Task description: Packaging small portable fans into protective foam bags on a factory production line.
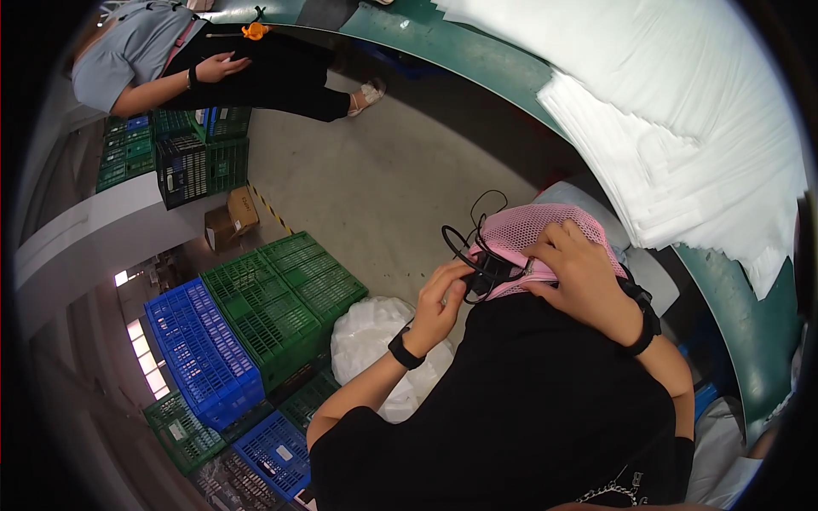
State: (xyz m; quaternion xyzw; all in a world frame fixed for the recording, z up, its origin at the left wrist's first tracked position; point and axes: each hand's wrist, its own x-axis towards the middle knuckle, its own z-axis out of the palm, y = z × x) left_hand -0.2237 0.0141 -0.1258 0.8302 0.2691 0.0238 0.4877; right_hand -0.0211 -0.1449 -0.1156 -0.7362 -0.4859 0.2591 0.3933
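A pink mesh pouch (545, 223) lies at my lap, its opening parted along a pale edge. With bent fingers, my right hand (581, 277) pinches the pouch's edge near the zipper. At the opening's left side, my left hand (445, 298) has its fingers closed on a black box-shaped device (487, 274), which sits partly inside the pouch. A thin black cable (454, 244) loops up from the device and over the pouch's rim. My fingers hide part of the device. Each wrist wears a black band.
Stacks of white cloth sheets (648, 162) cover the green table (503, 72) at the right. To my left stand green crates (285, 294), blue crates (204, 353) and a white plastic bag (371, 336). Another person (141, 60) stands at the far left, near a cardboard box (232, 219).
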